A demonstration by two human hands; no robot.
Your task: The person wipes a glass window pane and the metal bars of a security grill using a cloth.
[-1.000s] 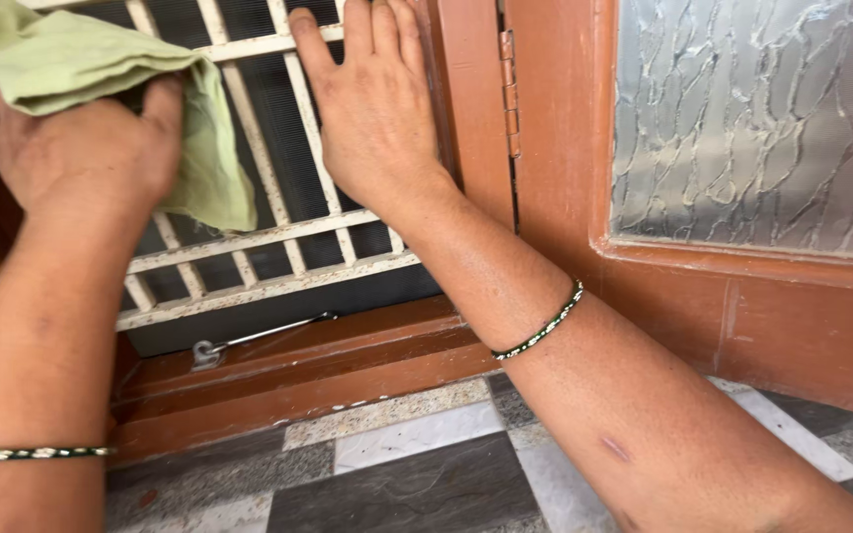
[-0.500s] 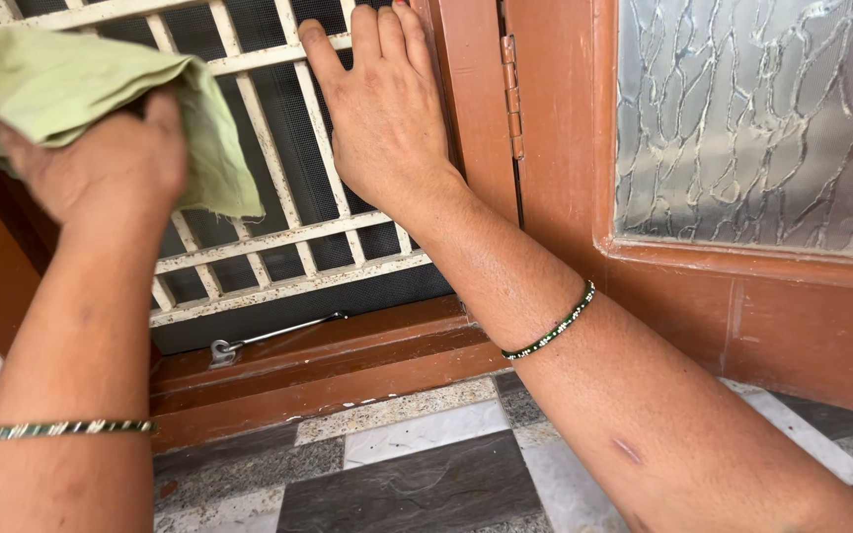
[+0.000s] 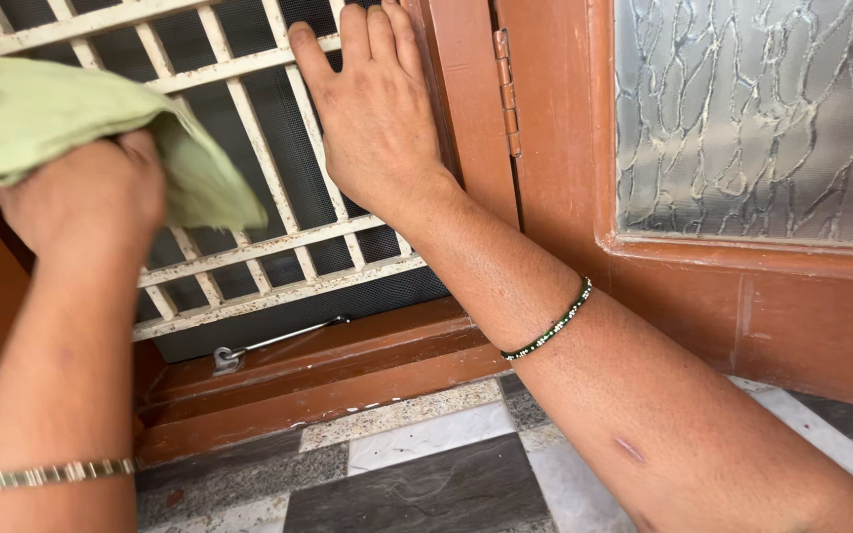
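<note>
My left hand (image 3: 86, 197) grips a light green cloth (image 3: 41, 114) and holds it against the white metal grille (image 3: 249, 138) of a screen door at the upper left. My right hand (image 3: 372, 109) lies flat with fingers together on the grille's right side, next to the brown wooden door frame (image 3: 466, 109). A dark mesh sits behind the bars. Both wrists wear thin bangles.
A brass hinge (image 3: 508, 94) joins the frame to a brown door with a frosted patterned glass pane (image 3: 757, 118). A metal hook latch (image 3: 269, 341) lies along the bottom rail. Below is a wooden threshold (image 3: 328, 380) and a grey and white tiled floor (image 3: 417, 474).
My left hand with the cloth has moved rightwards and slightly down across the grille. My right hand has stayed pressed on the grille's right side.
</note>
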